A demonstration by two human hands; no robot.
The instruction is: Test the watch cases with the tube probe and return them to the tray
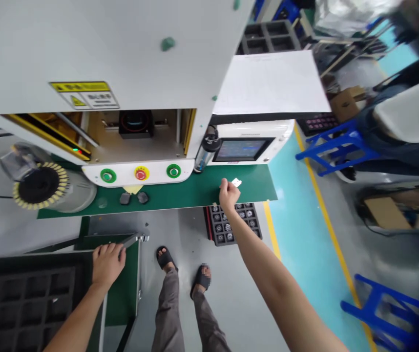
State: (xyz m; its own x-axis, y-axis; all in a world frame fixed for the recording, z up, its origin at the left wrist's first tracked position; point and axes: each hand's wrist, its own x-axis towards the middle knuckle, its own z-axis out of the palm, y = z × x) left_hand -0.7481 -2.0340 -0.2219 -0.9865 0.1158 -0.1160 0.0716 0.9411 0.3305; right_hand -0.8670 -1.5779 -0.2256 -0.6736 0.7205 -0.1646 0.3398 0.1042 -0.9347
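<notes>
My left hand (107, 262) is at the right edge of a dark compartment tray (22, 305) at lower left. Its fingers are curled round a dark, bar-shaped tool (131, 240) with a shiny metal end pointing right. My right hand (229, 194) is closed in a fist over the front edge of the green bench top (191, 190). Whatever it may hold is hidden by the fingers. Just beside it lies a small white piece (236, 182). Below that wrist, a black tray (219, 227) holds several small round parts.
A white machine (136, 171) with two green buttons and a red one has a black fixture (136, 124) in its opening. A screen (243, 149) stands to the right, a ribbed round feeder (41, 186) to the left. Blue stools (330, 142) and a seated person are at right.
</notes>
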